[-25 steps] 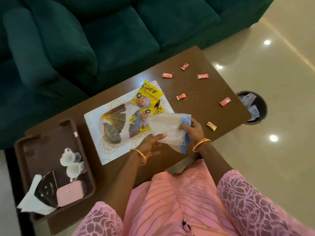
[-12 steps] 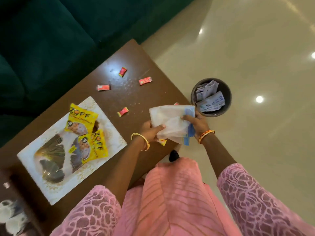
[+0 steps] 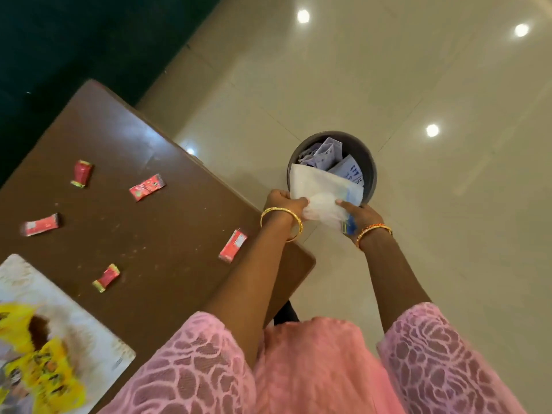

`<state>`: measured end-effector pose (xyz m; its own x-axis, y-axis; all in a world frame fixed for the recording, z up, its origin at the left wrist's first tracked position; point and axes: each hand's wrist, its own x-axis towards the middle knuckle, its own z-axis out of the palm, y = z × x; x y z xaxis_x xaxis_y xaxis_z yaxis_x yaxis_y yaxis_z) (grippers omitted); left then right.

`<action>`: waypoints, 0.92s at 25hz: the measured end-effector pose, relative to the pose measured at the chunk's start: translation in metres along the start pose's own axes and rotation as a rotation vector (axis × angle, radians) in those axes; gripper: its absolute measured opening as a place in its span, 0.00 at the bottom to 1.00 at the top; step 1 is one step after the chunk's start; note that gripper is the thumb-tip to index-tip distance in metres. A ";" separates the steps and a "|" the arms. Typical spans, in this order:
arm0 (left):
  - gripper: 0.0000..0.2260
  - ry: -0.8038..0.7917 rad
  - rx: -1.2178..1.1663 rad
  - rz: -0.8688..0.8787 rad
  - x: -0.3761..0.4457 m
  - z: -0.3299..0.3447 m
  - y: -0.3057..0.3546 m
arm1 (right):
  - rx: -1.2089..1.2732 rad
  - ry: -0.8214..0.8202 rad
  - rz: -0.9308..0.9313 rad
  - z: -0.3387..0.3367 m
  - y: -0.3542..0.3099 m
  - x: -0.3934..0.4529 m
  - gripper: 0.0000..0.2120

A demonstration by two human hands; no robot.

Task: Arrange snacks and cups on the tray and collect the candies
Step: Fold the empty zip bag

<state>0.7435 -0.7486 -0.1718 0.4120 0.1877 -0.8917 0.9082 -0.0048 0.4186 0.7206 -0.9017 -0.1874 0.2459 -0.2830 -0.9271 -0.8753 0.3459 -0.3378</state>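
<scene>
Gripping crinkled translucent plastic bag [image 3: 322, 192], both hands, over round bin [image 3: 369, 162]

Both hands, left hand [image 3: 282, 204] and right hand [image 3: 360, 215], have carried the white bag [image 3: 321, 194] off the table [image 3: 155, 222] to over the bin [image 3: 369, 162].

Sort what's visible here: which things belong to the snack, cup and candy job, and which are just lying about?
Part of the job:
- five red candies on the table, e.g.
- patterned tray
- yellow snack packets on it
- left hand and right hand, both gripping the white plastic bag

Lying about:
- bin on the floor, with paper scraps inside
- brown table
</scene>
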 end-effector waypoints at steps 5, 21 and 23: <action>0.19 0.054 0.182 -0.046 0.095 0.066 -0.009 | 0.033 0.209 0.020 0.012 0.001 0.124 0.30; 0.17 -0.151 0.799 0.129 0.133 0.075 -0.012 | -0.333 0.455 -0.360 0.039 0.019 0.167 0.18; 0.17 -0.125 0.957 0.260 0.110 0.060 -0.006 | -0.334 0.516 -0.446 0.042 0.018 0.140 0.14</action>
<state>0.7882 -0.7867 -0.2825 0.5611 -0.0356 -0.8270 0.4436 -0.8306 0.3367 0.7562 -0.8976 -0.3300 0.4522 -0.7437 -0.4923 -0.8383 -0.1660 -0.5193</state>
